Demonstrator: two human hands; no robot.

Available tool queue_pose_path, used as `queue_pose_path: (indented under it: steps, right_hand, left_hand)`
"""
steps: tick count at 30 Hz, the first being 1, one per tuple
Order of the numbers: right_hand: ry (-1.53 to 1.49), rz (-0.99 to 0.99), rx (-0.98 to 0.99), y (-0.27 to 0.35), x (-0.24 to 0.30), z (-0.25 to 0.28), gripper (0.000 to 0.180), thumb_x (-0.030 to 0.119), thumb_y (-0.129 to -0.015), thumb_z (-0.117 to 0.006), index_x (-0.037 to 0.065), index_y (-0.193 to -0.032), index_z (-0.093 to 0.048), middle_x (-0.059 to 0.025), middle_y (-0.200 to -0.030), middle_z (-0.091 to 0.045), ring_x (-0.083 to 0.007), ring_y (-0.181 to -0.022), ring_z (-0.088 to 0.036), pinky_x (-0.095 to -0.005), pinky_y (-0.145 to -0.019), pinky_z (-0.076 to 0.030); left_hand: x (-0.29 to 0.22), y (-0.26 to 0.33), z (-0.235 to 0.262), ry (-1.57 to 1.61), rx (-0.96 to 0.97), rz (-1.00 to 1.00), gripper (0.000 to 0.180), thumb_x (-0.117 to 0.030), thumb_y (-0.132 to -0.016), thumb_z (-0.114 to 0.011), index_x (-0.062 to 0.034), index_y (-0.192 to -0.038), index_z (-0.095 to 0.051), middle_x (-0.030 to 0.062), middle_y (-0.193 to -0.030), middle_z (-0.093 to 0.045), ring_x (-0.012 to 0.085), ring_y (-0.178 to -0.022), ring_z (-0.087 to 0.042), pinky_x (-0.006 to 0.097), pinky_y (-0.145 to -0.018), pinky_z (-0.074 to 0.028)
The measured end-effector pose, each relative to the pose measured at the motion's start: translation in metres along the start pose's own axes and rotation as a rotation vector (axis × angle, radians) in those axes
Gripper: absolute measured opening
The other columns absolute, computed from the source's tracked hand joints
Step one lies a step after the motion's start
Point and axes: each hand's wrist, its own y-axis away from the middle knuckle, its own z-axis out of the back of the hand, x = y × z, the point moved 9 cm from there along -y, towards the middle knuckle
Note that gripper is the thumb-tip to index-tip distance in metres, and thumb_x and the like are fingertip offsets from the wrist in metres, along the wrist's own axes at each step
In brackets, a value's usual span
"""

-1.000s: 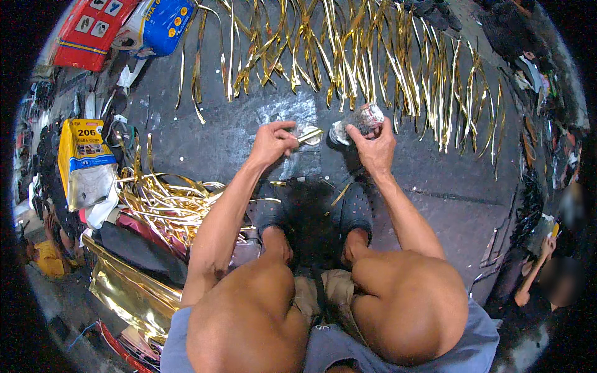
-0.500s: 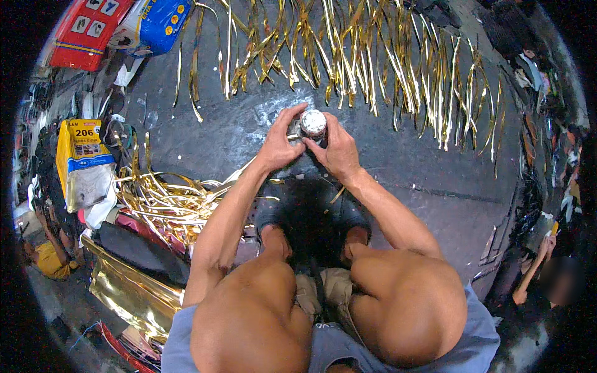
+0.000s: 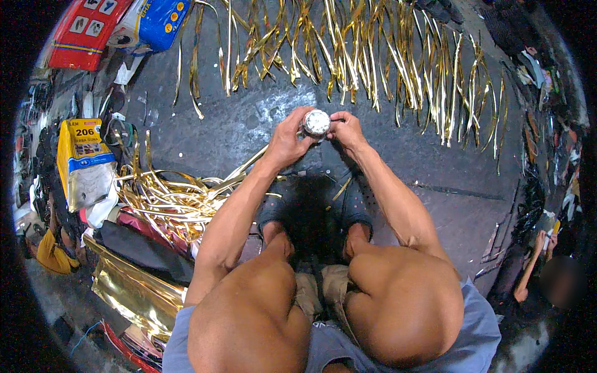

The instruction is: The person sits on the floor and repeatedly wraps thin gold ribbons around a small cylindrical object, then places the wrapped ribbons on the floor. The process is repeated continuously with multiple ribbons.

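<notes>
My left hand (image 3: 291,140) is wrapped round a small round can (image 3: 317,123) with a whitish, smeared top, held up above the dark work surface between my arms. Against the can's right side, the fingers of my right hand (image 3: 347,132) are curled and pinched together. Whether they grip the rim or some small thing there is hidden. Beyond both hands, long gold and white strips (image 3: 348,56) lie side by side across the surface. A tangled heap of similar gold strips (image 3: 180,199) lies left of my left forearm.
A yellow and blue pack (image 3: 86,165) stands at the left, with red (image 3: 81,37) and blue (image 3: 158,28) packs at the far left. Below the heap lies a gold foil sheet (image 3: 137,289). My dark shoes (image 3: 270,208) are below the can. Another person's arm (image 3: 528,267) shows at the right edge.
The can has shifted slightly right, still in my left hand. My right hand has drawn back from around it, its fingers now curled at the can's right side.
</notes>
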Motion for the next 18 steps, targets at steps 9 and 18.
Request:
queue_pose_path:
  steps: [9,18]
  right_hand:
    - [-0.695,0.09,0.367,0.121,0.134,0.048,0.021,0.001,-0.09,-0.07,0.008,-0.105,-0.057,-0.0047,-0.089,-0.064,-0.0147,-0.076,-0.062,-0.0249,-0.06,-0.047]
    - [-0.713,0.621,0.516,0.298,0.349,0.126,0.028,0.004,-0.1,-0.051,-0.007,-0.126,-0.048,-0.0113,-0.102,-0.054,-0.0158,-0.084,-0.051,-0.0277,-0.067,-0.044]
  left_hand:
    - [-0.012,-0.002,0.004,-0.09,-0.034,-0.064,0.06,0.0,-0.074,-0.079,-0.0042,-0.13,-0.056,0.0168,-0.122,-0.065,0.0351,-0.114,-0.066,0.04,-0.096,-0.055]
    - [-0.01,-0.007,-0.008,-0.014,0.014,-0.12,0.065,-0.002,-0.074,-0.08,-0.0043,-0.133,-0.055,0.0168,-0.128,-0.064,0.034,-0.121,-0.062,0.039,-0.101,-0.051]
